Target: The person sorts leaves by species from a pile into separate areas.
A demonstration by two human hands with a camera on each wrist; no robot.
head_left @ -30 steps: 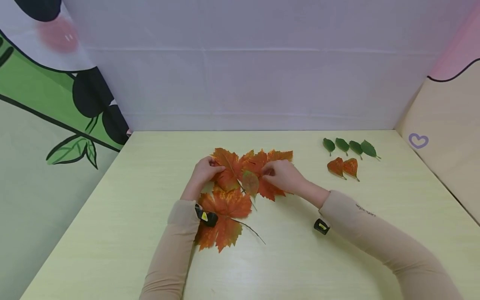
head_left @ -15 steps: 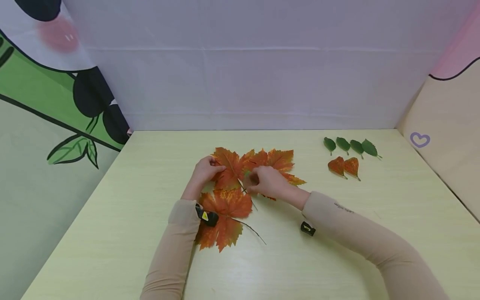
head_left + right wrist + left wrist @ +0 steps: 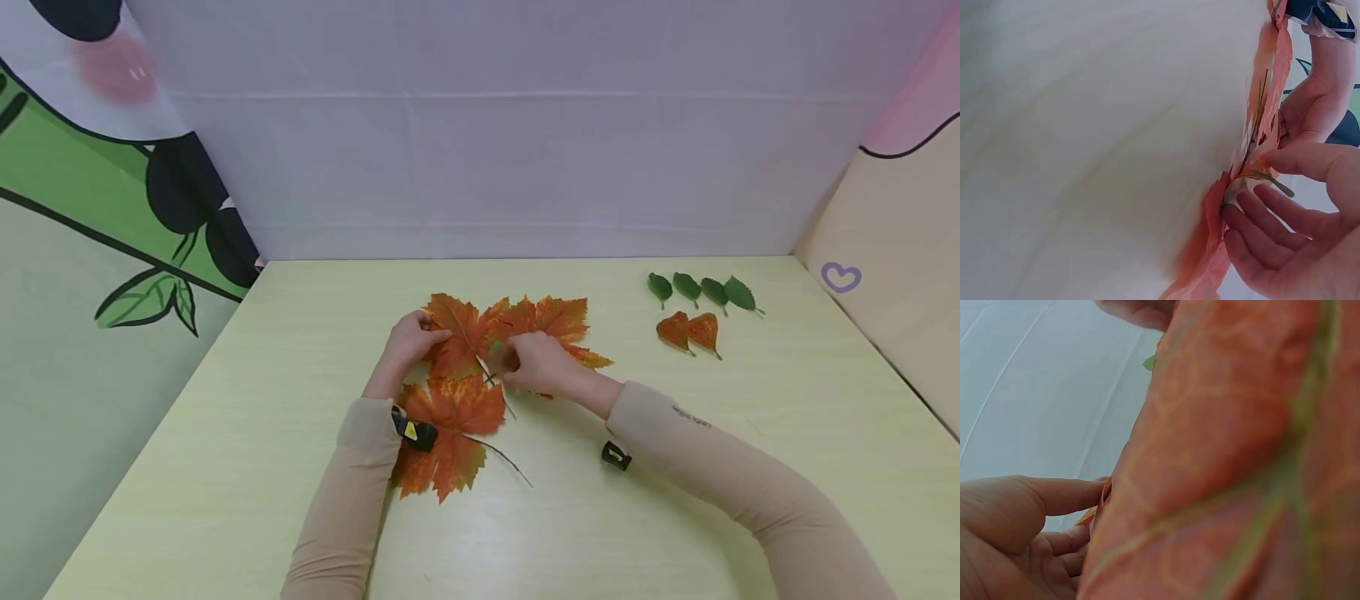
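Three large orange maple leaves lie on the table, two side by side and one nearer the person. My left hand (image 3: pixel 414 337) pinches the outer edge of the upper left maple leaf (image 3: pixel 453 321) between thumb and fingers; this leaf (image 3: pixel 1197 444) fills much of the left wrist view. My right hand (image 3: pixel 546 363) bends over a small green-orange leaf (image 3: pixel 496 347), mostly hidden by it. In the right wrist view, thumb and fingers lie on both sides of its green stem (image 3: pixel 1282 184). Partly under that hand is the upper right maple leaf (image 3: pixel 562 317).
Nearer the person, a maple leaf (image 3: pixel 450 417) with a long stem lies partly behind the left wrist camera (image 3: pixel 416 435). At the back right are several small green leaves (image 3: pixel 686 286), with two small orange leaves (image 3: pixel 703 332) below them. A cloth backdrop stands behind the table (image 3: pixel 225 417).
My right hand has moved left from the upper right maple leaf onto the small green-orange leaf, then stayed nearly still. The left hand keeps its place.
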